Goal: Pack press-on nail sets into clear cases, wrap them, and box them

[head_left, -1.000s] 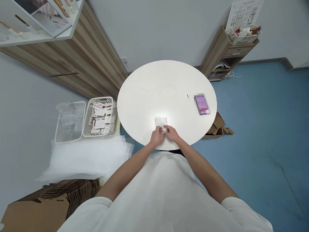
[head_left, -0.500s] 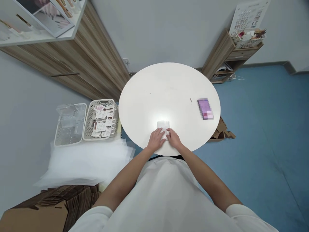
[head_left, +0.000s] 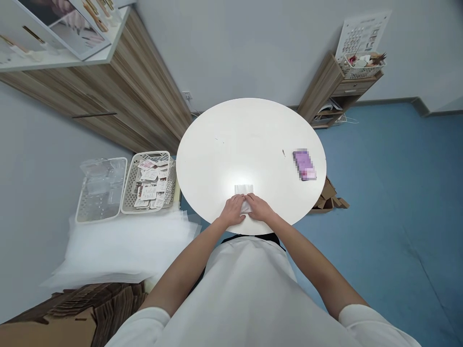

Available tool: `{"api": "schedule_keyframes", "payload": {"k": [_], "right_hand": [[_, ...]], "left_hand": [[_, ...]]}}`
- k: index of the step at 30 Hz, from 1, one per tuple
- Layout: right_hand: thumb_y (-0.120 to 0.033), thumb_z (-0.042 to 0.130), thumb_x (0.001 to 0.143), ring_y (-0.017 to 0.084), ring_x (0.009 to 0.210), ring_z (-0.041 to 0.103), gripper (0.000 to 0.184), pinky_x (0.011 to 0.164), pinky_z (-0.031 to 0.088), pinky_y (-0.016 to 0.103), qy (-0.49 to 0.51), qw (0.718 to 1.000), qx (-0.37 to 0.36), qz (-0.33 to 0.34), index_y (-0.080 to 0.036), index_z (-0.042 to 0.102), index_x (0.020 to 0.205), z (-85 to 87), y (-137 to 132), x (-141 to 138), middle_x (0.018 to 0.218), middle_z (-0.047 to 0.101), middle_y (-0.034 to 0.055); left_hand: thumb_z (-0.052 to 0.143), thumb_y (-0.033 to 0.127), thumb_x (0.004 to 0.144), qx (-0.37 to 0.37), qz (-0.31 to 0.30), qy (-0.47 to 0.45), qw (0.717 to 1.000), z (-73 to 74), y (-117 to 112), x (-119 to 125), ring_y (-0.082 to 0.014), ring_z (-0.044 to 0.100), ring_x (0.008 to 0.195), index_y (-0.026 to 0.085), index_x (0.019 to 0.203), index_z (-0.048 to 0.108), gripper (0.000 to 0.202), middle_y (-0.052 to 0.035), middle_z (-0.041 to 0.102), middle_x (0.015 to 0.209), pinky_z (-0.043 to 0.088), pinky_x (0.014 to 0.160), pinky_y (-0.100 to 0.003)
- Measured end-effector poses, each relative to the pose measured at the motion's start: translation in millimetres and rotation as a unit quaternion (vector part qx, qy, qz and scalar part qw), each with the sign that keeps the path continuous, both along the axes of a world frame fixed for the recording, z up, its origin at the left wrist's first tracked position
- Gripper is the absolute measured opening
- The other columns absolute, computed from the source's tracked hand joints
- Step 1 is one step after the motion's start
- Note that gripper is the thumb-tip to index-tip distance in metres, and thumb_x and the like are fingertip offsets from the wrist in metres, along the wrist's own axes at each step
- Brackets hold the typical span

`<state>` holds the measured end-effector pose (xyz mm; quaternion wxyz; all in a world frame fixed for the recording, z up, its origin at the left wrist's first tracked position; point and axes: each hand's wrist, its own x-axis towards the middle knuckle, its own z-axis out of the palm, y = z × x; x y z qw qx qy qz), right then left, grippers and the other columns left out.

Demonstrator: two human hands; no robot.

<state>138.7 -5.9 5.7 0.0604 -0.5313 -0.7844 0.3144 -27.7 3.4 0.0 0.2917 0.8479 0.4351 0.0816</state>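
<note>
A small white sheet-like packet (head_left: 243,190) lies on the round white table (head_left: 249,140) near its front edge. My left hand (head_left: 233,210) rests on the packet's near left part with fingers laid flat. My right hand (head_left: 257,207) lies beside it, fingers stretched over the packet's near right part. Both hands press the packet down against the tabletop; its near half is hidden under them.
A purple flat object (head_left: 304,165) lies at the table's right side. Left of the table stand a basket of small cards (head_left: 151,182), a basket of clear plastic pieces (head_left: 100,188), white foam sheets (head_left: 126,246) and cardboard (head_left: 72,313). Wooden cabinets stand behind.
A second ago both hands pinched the packet's near edge just above the table. They have since lowered and flattened onto it.
</note>
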Motion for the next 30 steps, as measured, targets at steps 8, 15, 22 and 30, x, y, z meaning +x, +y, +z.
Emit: {"api": "schedule_keyframes", "payload": {"k": [8, 15, 22, 30], "right_hand": [[-0.033, 0.057, 0.068, 0.017, 0.074, 0.05, 0.019, 0.066, 0.04, 0.028, 0.074, 0.989, -0.116, -0.048, -0.018, 0.055, 0.08, 10.0, -8.8, 11.6, 0.084, 0.053, 0.004], [-0.044, 0.038, 0.08, 0.015, 0.072, 0.049, 0.031, 0.063, 0.04, 0.027, 0.098, 0.962, -0.151, -0.203, -0.017, 0.053, 0.077, -2.2, 9.4, 5.9, 0.084, 0.051, 0.0042], [-0.039, 0.046, 0.077, 0.019, 0.092, 0.048, 0.047, 0.074, 0.04, 0.03, 0.074, 0.931, -0.075, -0.35, -0.021, 0.035, 0.119, -10.5, 8.9, -11.5, 0.108, 0.047, 0.0079], [-0.041, 0.043, 0.076, 0.018, 0.084, 0.052, 0.041, 0.069, 0.042, 0.031, 0.094, 0.91, -0.094, -0.392, -0.02, 0.042, 0.11, -4.1, -11.5, -7.2, 0.097, 0.051, 0.0056]], "left_hand": [[0.055, 0.022, 0.067, -0.117, 0.078, -0.087, 0.986, 4.9, -9.7, -0.3, -0.021, 0.056, 0.088, 0.022, 0.101, 0.05, 0.034, -0.0048, 0.059, 0.096, 0.044, 0.075, -0.034], [0.051, 0.038, 0.075, -0.164, 0.221, -0.107, 0.955, -4.7, 9.1, 3.8, -0.0173, 0.053, 0.086, 0.019, 0.101, 0.05, 0.032, -0.0059, 0.055, 0.095, 0.044, 0.069, -0.028], [0.058, 0.035, 0.072, -0.127, 0.32, -0.087, 0.935, -11.2, 12.5, 10.7, -0.0131, 0.054, 0.07, 0.019, 0.111, 0.041, 0.045, -0.0081, 0.05, 0.105, 0.045, 0.068, -0.031], [0.058, 0.033, 0.072, -0.143, 0.328, -0.09, 0.93, -9.1, 13.1, 15.3, -0.0177, 0.054, 0.08, 0.02, 0.111, 0.044, 0.044, -0.0075, 0.051, 0.101, 0.045, 0.067, -0.031]]}}
